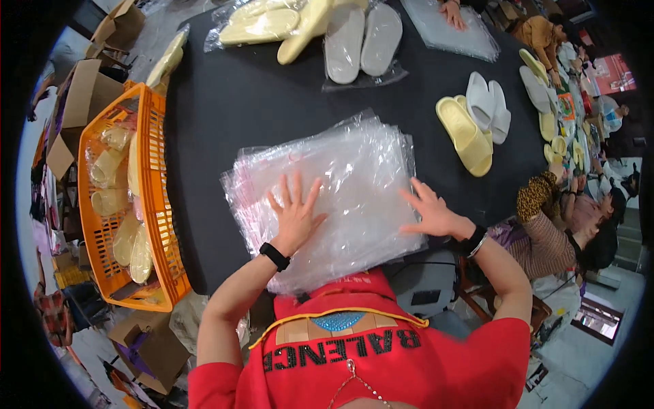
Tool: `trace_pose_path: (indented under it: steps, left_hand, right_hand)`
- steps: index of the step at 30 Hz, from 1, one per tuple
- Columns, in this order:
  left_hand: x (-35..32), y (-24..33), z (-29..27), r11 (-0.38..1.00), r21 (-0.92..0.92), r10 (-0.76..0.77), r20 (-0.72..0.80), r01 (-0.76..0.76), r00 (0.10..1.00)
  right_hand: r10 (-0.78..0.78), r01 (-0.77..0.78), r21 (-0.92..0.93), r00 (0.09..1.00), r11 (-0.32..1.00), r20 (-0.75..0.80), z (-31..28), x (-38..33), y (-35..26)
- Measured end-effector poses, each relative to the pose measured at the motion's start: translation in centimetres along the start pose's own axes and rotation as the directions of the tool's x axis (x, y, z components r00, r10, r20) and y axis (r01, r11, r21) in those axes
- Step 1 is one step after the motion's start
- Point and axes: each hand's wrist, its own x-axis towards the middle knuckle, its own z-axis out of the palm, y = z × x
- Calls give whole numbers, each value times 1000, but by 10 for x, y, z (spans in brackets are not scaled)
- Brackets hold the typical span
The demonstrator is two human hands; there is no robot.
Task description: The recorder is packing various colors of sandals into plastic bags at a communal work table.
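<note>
A thick, uneven stack of clear plastic bags with pinkish edges on its left side lies in front of me. My left hand rests palm down on the left part of the stack, fingers spread. At the stack's right edge, my right hand has its fingers apart, with the fingertips over the bags. Neither hand grips anything. To the right, loose yellow slippers lie beside and under grey slippers. Beyond the stack are bagged grey slippers and bagged yellow slippers.
An orange basket holding bagged slippers stands against the black table's left side. Across the table, another person's hand rests on more plastic bags. Other people sit along the right, near more slippers. Cardboard boxes stand at left.
</note>
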Motion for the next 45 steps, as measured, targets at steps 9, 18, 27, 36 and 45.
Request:
trace_pose_path:
  steps: [9, 18, 27, 36, 45]
  left_hand:
    - [-56, -5, 10, 927, -5, 364, 252, -375, 897]
    - [-31, -27, -37, 957, -258, 158, 84, -131, 984]
    - [-4, -26, -67, 831, -553, -46, 38, 59, 998]
    - [55, -3, -54, 972, -105, 152, -394, -208, 907]
    - [108, -17, -33, 998, 34, 65, -281, -58, 957]
  right_hand:
    - [68, -21, 258, 982, 966, -177, 85, 11, 3]
    - [169, -44, 197, 717, 979, -677, 53, 8, 9]
    - [108, 119, 317, 782, 941, -614, 3, 70, -20]
    - [226, -64, 286, 782, 956, -581, -11, 119, -2]
    - [273, -15, 373, 710, 928, -649, 16, 123, 18]
